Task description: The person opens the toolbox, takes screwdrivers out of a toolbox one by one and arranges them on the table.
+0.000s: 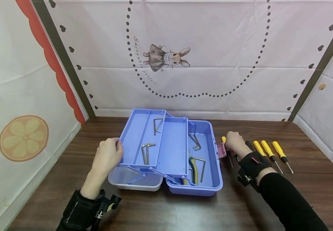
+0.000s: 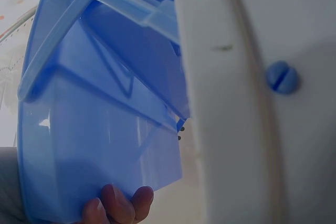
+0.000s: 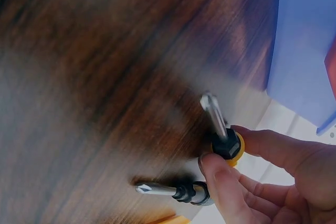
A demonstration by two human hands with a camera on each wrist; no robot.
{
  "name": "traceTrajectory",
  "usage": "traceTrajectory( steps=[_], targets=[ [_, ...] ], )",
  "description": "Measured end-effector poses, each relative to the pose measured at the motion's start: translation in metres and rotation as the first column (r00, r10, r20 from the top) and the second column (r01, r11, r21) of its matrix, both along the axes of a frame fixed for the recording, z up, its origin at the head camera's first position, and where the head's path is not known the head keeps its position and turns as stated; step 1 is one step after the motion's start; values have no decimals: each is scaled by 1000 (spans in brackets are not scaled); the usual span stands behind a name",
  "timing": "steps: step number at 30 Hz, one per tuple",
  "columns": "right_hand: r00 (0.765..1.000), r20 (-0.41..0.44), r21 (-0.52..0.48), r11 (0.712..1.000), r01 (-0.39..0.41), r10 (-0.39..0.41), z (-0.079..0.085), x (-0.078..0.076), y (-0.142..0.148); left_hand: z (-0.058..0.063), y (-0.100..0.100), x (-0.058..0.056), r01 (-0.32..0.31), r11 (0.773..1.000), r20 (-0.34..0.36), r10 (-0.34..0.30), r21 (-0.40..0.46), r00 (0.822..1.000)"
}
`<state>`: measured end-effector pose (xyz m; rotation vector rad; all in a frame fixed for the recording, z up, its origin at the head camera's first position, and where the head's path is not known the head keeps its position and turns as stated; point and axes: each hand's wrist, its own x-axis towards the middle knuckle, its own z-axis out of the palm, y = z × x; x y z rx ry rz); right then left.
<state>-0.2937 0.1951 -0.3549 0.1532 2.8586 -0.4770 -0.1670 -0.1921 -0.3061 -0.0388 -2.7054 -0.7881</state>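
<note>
A blue toolbox (image 1: 196, 191) stands with its stepped trays folded out to the left. My left hand (image 1: 107, 155) grips the left edge of the upper tray (image 1: 133, 134); its fingertips (image 2: 118, 203) curl over the blue plastic in the left wrist view. To the right of the box, my right hand (image 1: 235, 143) pinches a yellow-and-black screwdriver (image 3: 227, 142) between thumb and fingers, its shaft tip pointing away from the palm. Another screwdriver (image 3: 191, 192) with a dark handle lies on the table just beside those fingers.
Several yellow-handled screwdrivers (image 1: 279, 150) lie in a row at the right. Hex keys (image 1: 147, 153) rest in the upper tray, with more in the base near green-and-yellow pliers (image 1: 193, 170). A pink latch (image 1: 221, 150) sticks out from the box's right side. The clear-bottomed lid (image 1: 139, 184) lies under the trays.
</note>
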Motion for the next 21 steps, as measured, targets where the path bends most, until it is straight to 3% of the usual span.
traceTrajectory(
  steps=[11, 21],
  targets=[
    [1000, 30, -28, 1000, -5, 6, 11, 8, 3, 1, 0, 0, 2, 1000, -6, -2, 1, 1000],
    [988, -127, -66, 993, -98, 89, 55, 42, 8, 2, 1, 1, 0, 1000, 2, 0, -3, 1000]
  ],
)
